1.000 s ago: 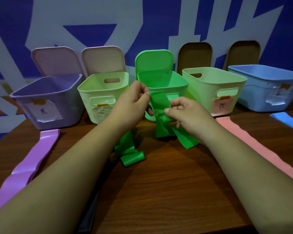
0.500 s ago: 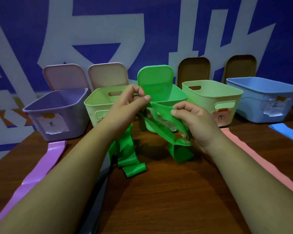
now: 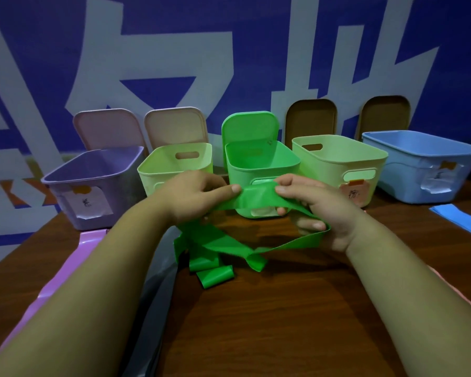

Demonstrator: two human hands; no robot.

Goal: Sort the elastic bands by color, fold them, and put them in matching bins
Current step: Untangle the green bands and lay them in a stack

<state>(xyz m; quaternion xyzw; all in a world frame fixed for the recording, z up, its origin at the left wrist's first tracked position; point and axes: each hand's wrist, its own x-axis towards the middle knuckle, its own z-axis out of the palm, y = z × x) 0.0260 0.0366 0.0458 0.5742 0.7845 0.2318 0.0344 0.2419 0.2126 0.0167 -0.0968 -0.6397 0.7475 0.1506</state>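
Note:
A green elastic band (image 3: pixel 223 247) is stretched between both hands just in front of the green bin (image 3: pixel 259 170). My left hand (image 3: pixel 193 197) pinches its upper edge with thumb and fingers. My right hand (image 3: pixel 313 208) grips the other end, and the band loops round under its fingers. The band's loose folds hang down and rest on the brown table (image 3: pixel 283 322). A purple band (image 3: pixel 65 270) lies on the left, a blue band (image 3: pixel 462 221) at the far right, and a pink band (image 3: pixel 457 292) peeks out past my right forearm.
Five open bins stand in a row at the back: purple (image 3: pixel 93 183), pale green (image 3: pixel 172 167), green, pale green (image 3: pixel 337 161) and blue (image 3: pixel 424 164). Lids lean on the blue and white wall behind them. A dark grey band (image 3: pixel 155 303) lies under my left forearm.
Both hands have dropped lower and drawn apart, pulling the green band out flat between them. The camera has tilted up a little, showing more wall.

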